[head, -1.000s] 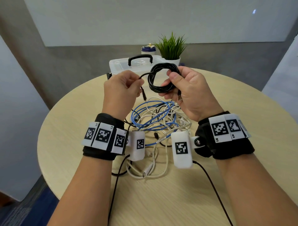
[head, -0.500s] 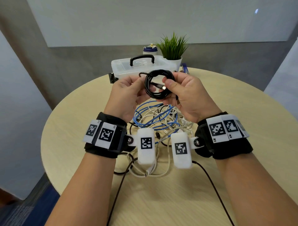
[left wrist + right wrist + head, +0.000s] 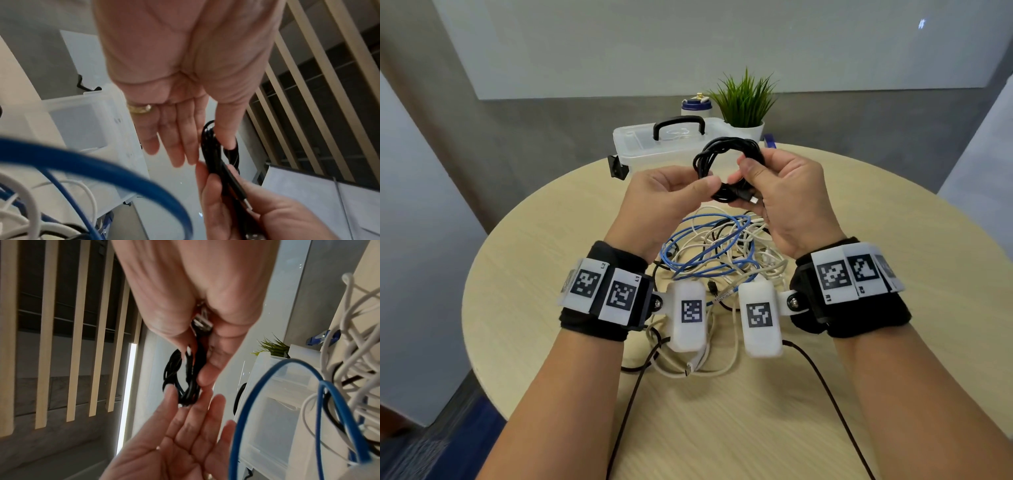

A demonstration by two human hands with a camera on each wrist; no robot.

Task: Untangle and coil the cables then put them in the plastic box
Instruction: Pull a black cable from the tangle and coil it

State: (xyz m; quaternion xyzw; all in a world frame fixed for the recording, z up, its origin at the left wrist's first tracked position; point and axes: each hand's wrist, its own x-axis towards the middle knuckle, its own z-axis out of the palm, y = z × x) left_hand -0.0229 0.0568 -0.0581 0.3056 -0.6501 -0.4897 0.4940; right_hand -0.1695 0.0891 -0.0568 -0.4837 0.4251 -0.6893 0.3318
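While my right hand point(image 3: 787, 198) pinches the coiled black cable point(image 3: 726, 161) at upper center, my left hand point(image 3: 664, 202) nips its rubbery loops between thumb and straight fingers. Below them, blue and white cables point(image 3: 715, 253) tangle; the translucent plastic box point(image 3: 640, 144) sits behind.

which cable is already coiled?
The black cable, wound into a loop and held up between both hands; the blue cable and white cables lie tangled on the table.

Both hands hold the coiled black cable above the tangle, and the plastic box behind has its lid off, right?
Not quite: the head view shows the plastic box with its lid on. Left hand and right hand do hold the coiled black cable above the tangle.
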